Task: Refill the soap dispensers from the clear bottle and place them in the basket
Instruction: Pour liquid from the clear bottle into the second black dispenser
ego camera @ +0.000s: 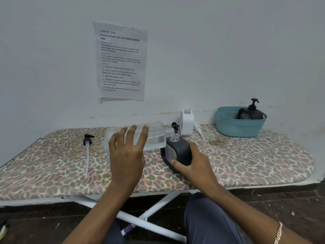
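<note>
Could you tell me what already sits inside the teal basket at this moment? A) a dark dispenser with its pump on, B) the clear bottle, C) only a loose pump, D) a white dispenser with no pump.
A: a dark dispenser with its black pump fitted stands inside the teal basket, while the white dispenser stands on the board outside it.

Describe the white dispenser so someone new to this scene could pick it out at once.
Start at the teal basket on the board's far right. Just left of it, against the wall, stands the white dispenser. Unlike the two black dispensers, it is white, boxy, and its white pump lies beside it.
</note>
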